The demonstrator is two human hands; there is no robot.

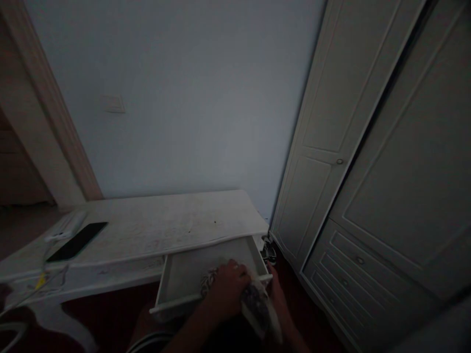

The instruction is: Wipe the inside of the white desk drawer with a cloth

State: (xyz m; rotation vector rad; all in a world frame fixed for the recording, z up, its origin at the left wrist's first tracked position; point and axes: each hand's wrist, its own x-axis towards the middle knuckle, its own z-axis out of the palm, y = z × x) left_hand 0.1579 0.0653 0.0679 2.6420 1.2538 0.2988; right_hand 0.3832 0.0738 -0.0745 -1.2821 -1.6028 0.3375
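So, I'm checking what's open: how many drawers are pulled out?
1: the drawer in the white table, with the left hand over its front part. Those on the wardrobe look shut; others may be hidden.

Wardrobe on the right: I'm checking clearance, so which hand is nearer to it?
Right. The right hand is by the open drawer's right front corner, toward the wardrobe; the left hand is farther away, at the drawer's front.

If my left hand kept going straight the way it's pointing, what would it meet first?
Past the cloth beside it, the left hand would probably meet the right side wall of the open drawer. Its height is unclear, so it might pass above.
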